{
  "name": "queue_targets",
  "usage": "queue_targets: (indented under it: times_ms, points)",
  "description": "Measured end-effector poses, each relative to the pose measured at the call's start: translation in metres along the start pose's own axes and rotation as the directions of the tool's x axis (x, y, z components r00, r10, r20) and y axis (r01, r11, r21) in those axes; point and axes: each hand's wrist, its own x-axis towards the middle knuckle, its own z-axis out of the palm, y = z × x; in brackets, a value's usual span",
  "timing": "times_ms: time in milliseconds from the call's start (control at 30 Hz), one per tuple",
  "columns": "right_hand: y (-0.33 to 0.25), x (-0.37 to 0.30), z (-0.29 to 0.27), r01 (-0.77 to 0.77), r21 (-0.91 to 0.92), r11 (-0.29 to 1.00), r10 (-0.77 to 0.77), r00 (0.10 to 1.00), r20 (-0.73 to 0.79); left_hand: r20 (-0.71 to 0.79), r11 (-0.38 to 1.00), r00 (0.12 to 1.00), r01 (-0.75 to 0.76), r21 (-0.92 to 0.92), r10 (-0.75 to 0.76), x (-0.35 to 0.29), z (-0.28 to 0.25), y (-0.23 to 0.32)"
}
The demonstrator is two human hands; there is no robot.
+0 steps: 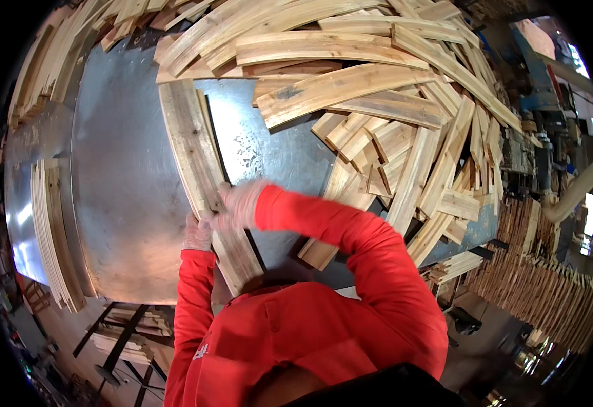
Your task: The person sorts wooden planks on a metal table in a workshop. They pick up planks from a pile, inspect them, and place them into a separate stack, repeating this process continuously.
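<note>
A long wooden board (189, 139) lies lengthwise in front of me on the metal tabletop, its near end close to my body. Along its right side shows the edge of another board (209, 122). My left hand (198, 233), in a pale glove, is closed at the board's left edge. My right hand (241, 203), also gloved, reaches across from the right and lies over the board close to the left one. Motion blurs its fingers, so their grip does not show.
A large loose pile of wooden boards (350, 88) covers the far and right parts of the metal table (116, 163). A neat stack of boards (52, 230) stands at the left. Stacked slats (540, 278) fill the right background, near machinery (544, 74).
</note>
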Motion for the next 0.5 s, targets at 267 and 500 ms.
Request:
queue_targets:
  times_ms: [267,500]
  points:
    - [0.221,0.004,-0.212,-0.523,-0.754,0.397,0.000,0.822,-0.570,0.029,0.977,0.999,0.051,-0.206,-0.046,-0.010,0.034,0.021]
    - [0.087,0.060,-0.143,-0.226,-0.484,0.845,0.139,0.968,-0.209,-0.051,0.992,0.996,0.070,-0.105,-0.076,-0.022,-0.027,0.046]
